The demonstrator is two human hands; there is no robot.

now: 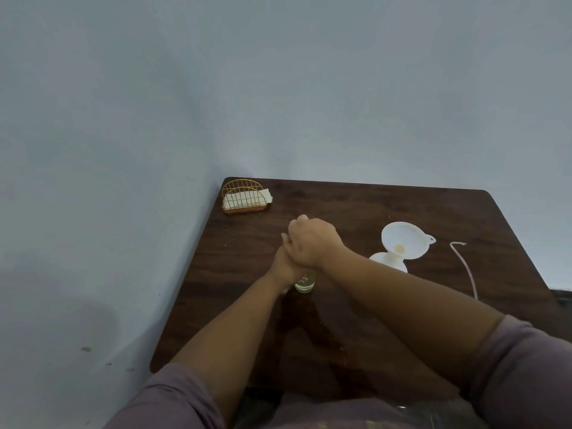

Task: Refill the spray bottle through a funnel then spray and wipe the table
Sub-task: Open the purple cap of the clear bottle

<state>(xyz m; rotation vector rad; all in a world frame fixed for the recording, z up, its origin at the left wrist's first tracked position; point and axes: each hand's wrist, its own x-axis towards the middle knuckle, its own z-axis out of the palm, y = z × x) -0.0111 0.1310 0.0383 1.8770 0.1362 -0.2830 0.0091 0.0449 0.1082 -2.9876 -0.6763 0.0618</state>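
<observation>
Carefully, since you are clenching both your left hand [286, 266] and right hand [311, 239] on the bottle [305, 283] mid-surface, any hard twisting risks tipping it, spilling.

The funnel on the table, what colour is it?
White; the funnel shows clearly in the head view.

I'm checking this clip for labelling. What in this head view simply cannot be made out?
- Small clear bottle: its top and neck are hidden under the right hand and left hand; whether a cap is on cannot be told.
- White plastic funnel: the thing under it is partly behind the right forearm.
- Thin pale tube: its lower end runs behind that forearm.
</observation>
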